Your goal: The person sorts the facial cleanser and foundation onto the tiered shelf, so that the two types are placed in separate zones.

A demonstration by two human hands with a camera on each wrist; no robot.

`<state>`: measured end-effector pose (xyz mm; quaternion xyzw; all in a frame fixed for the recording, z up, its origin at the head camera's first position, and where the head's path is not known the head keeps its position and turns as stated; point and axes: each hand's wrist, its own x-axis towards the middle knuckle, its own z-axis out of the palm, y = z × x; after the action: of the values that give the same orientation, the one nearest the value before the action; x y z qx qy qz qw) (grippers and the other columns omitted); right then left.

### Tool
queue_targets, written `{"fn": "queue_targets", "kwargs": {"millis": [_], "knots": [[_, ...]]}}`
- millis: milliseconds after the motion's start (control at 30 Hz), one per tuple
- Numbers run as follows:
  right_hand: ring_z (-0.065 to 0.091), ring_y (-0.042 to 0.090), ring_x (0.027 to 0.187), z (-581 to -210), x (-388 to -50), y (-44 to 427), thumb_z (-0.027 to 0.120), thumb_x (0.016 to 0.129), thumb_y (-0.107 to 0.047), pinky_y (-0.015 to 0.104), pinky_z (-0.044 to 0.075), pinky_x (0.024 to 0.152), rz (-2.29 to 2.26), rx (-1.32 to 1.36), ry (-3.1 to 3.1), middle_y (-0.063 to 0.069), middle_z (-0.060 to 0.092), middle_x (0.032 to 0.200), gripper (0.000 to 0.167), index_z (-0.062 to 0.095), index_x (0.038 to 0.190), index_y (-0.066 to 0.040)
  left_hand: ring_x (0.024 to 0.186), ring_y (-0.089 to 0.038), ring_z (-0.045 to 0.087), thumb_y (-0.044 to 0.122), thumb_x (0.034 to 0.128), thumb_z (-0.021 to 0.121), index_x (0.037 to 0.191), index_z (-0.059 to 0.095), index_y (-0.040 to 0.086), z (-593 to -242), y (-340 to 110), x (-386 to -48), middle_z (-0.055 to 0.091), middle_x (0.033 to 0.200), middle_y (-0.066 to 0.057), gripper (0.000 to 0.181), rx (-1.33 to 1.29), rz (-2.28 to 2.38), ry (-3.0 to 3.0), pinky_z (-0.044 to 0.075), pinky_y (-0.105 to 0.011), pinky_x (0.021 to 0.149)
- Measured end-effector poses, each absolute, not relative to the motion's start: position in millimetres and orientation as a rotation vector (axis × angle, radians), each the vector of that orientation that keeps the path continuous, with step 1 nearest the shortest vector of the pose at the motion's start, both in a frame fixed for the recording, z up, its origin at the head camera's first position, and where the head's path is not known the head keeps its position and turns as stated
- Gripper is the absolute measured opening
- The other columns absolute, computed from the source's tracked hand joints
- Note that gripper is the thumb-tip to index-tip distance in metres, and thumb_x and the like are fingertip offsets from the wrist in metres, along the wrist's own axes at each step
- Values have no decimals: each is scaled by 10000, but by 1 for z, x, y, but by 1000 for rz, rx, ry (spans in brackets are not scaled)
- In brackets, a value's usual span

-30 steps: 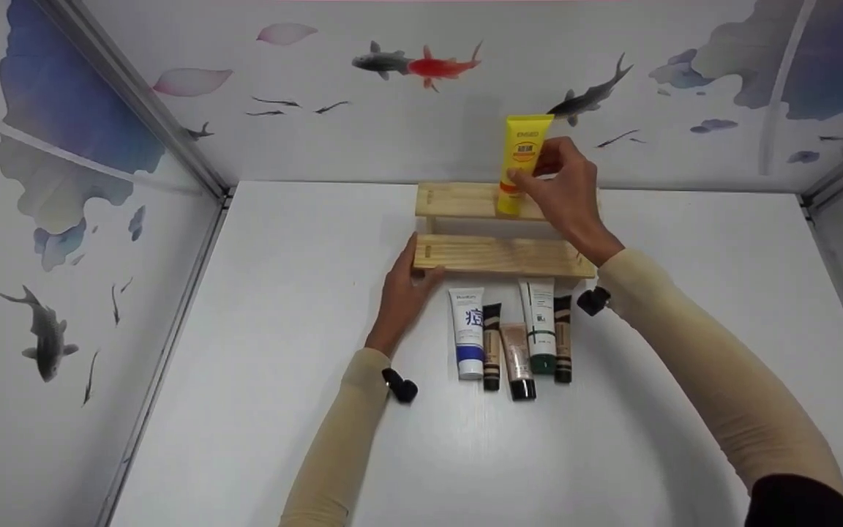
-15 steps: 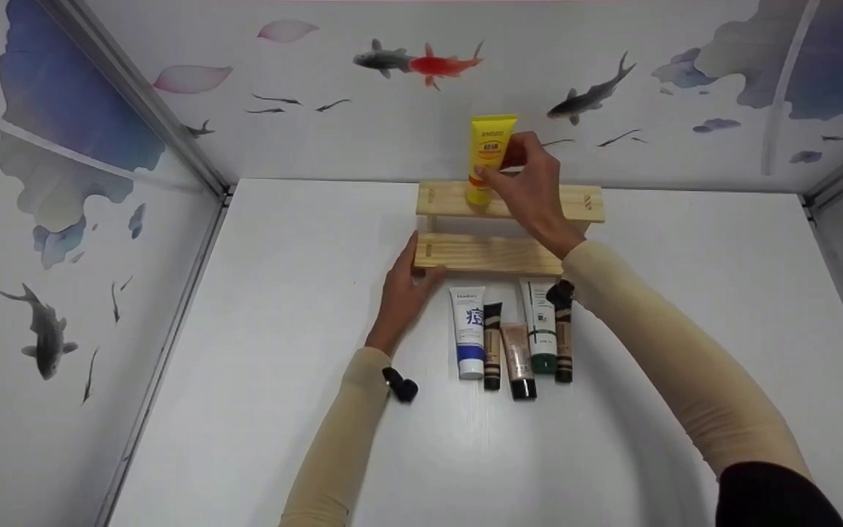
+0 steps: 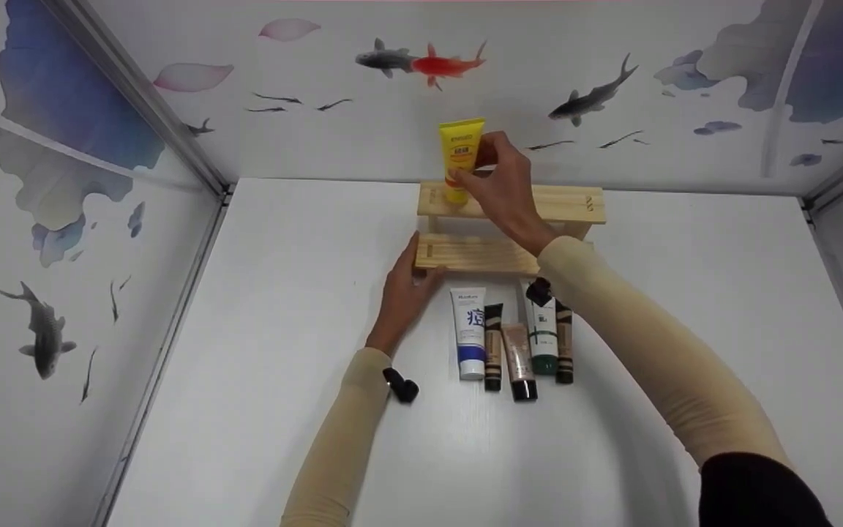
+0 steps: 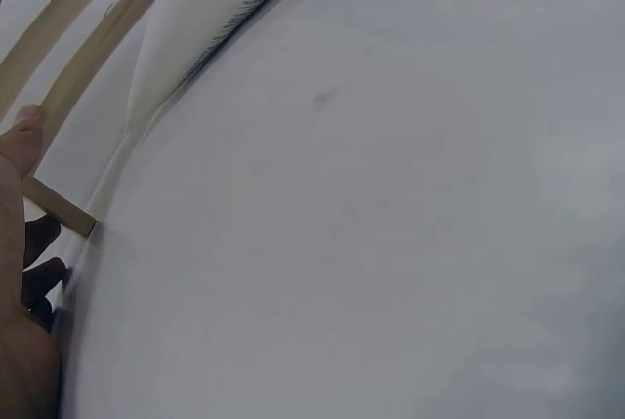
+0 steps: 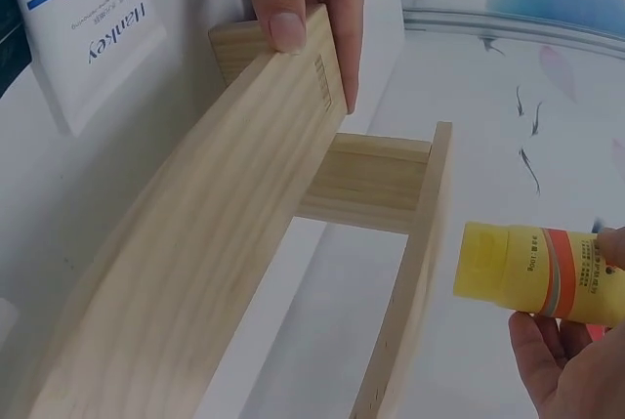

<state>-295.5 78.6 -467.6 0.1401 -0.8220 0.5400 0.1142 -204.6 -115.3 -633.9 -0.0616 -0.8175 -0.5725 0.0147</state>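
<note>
A two-step wooden rack (image 3: 469, 255) stands at the back of the white table. My left hand (image 3: 401, 296) grips the left end of its lower board, the thumb (image 5: 285, 26) lying over the wood in the right wrist view. My right hand (image 3: 502, 183) pinches a yellow squeeze tube (image 3: 459, 145) between thumb and fingers. The tube is upright, cap down, over the left part of the upper board (image 3: 564, 203). In the right wrist view its yellow cap (image 5: 480, 261) looks slightly apart from that board.
Several tubes lie in a row before the rack: a white-and-blue tube (image 3: 470, 329), slim brown tubes (image 3: 492, 348), a pinkish tube (image 3: 519, 355) and a white-and-green tube (image 3: 543, 340), partly covered by my right wrist camera. A fish-painted wall (image 3: 304, 139) rises behind the rack.
My right hand has carried the yellow tube leftward along the upper board, from near its middle to its left end. My left hand stays on the rack.
</note>
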Motion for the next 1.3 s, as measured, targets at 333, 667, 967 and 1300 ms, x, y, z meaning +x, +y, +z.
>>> {"fn": "queue_targets", "kwargs": {"millis": [333,667,967,1300], "knots": [[689,170,1109,-474,-291,77,861,988,-155,311,598,989,1556,399,-2437,97,706,1275,458,603,1345,-30,1205,-168,619,643,1050,670,1783,205,204,-634,-111,-203,568,1582,26,974,-175,-1796,-2552,527,-425,1035],[678,196,1111,-477,-289,81,871,987,-218,365,576,1010,1525,399,-2451,101,704,1271,496,610,1360,-21,1230,-157,600,627,1052,678,1784,195,255,-633,-110,-202,555,1590,33,953,-166,-1799,-2565,500,-436,1089],[665,282,1165,-475,-270,101,888,975,-238,422,551,1071,1496,436,-2427,122,685,1268,527,641,1383,-15,1179,-152,612,585,1062,692,1786,199,224,-633,-113,-202,600,1523,56,947,-175,-1829,-2546,524,-420,1034],[673,284,1166,-487,-236,148,865,987,-182,489,546,1079,1518,413,-2411,221,694,1273,467,667,1352,33,1219,-155,588,580,1061,697,1784,208,222,-636,-116,-203,539,1610,66,944,-171,-1811,-2545,480,-437,1114]]}}
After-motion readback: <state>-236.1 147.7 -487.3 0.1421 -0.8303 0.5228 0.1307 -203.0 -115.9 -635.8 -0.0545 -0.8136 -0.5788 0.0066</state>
